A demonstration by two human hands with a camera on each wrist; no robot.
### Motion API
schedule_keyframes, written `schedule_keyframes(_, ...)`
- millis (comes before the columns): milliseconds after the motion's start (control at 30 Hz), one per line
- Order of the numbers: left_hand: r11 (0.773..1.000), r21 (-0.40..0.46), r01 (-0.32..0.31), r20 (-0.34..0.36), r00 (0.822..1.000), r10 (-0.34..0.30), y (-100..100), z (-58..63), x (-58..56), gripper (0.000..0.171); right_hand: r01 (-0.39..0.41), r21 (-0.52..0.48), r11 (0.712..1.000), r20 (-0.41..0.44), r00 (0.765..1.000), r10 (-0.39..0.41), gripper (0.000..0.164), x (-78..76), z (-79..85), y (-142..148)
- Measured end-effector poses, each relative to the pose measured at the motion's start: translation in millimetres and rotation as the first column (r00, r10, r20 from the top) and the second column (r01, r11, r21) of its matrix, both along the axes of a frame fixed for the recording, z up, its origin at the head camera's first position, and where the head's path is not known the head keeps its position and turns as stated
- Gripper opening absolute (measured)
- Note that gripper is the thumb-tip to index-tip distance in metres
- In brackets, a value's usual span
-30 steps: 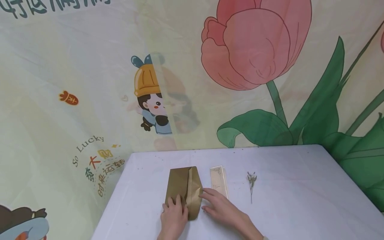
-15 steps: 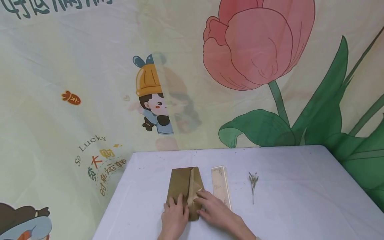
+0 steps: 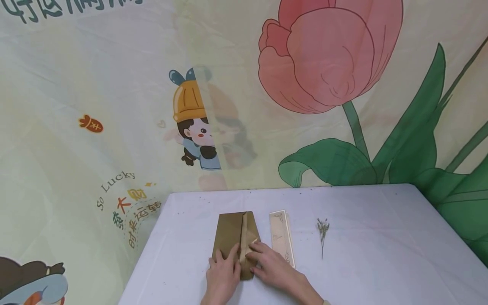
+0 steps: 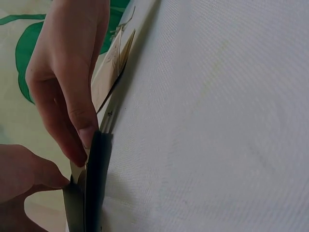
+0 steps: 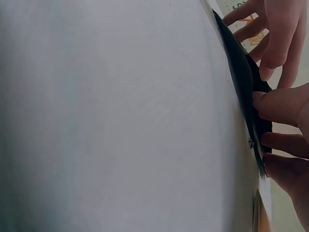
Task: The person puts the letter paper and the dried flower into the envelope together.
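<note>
Right hand (image 3: pixel 275 267) is touching further in on the envelope flap (image 3: pixel 249 231) than a second ago. Left hand (image 3: pixel 222 275) is resting just beside, both hands' fingers relaxed.

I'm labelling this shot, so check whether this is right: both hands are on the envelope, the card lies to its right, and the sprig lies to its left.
Wrong on the sprig: it lies to the right of the envelope, past the card, as the head view shows. The rest stands.
</note>
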State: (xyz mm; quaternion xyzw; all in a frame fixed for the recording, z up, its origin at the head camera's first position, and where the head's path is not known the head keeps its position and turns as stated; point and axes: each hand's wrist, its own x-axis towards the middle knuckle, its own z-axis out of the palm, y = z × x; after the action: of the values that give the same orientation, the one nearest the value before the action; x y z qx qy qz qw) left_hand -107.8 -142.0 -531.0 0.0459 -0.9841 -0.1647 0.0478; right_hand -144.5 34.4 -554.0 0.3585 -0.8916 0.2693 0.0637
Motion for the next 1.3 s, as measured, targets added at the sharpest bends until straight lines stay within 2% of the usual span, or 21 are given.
schedule_keyframes(367, 1.000, 0.001, 0.026, 0.028, 0.999, -0.026, 0.3, 0.8, 0.2, 0.039, -0.002, 0.014, 1.000, -0.004, 1.000, 0.002, 0.026, 0.9, 0.7, -3.0)
schedule_keyframes(600, 0.999, 0.009, 0.035, 0.066, 0.997, -0.035, 1.1, -0.3, -1.4, 0.029, 0.008, 0.019, 1.000, 0.020, 1.000, -0.008, 0.027, 2.0, 2.7, -3.2)
schedule_keyframes(800, 0.999, 0.002, 0.046, 0.034, 0.998, -0.046, -0.1, 0.6, 0.0, 0.024, 0.007, 0.029, 1.000, 0.050, 0.999, -0.008, 0.026, 2.2, 3.1, -4.4)
schedule_keyframes(1033, 0.997, -0.036, 0.065, 0.027, 0.998, -0.064, -4.1, 1.4, -0.5, 0.027, 0.009, 0.042, 0.999, 0.031, 0.999, -0.011, 0.024, 1.9, 3.9, -6.0)
schedule_keyframes(1167, 0.991, -0.060, 0.119, 0.054, 0.992, -0.116, -10.8, 2.6, -1.6, 0.031, 0.009, 0.056, 0.998, -0.017, 1.000, -0.008, 0.022, 2.1, 2.2, -7.9)
schedule_keyframes(1300, 0.978, -0.006, 0.209, 0.108, 0.972, -0.208, -20.2, 7.4, -4.3, 0.041, 0.016, 0.065, 0.998, -0.050, 0.999, -0.013, 0.021, 1.7, -0.1, -8.9)
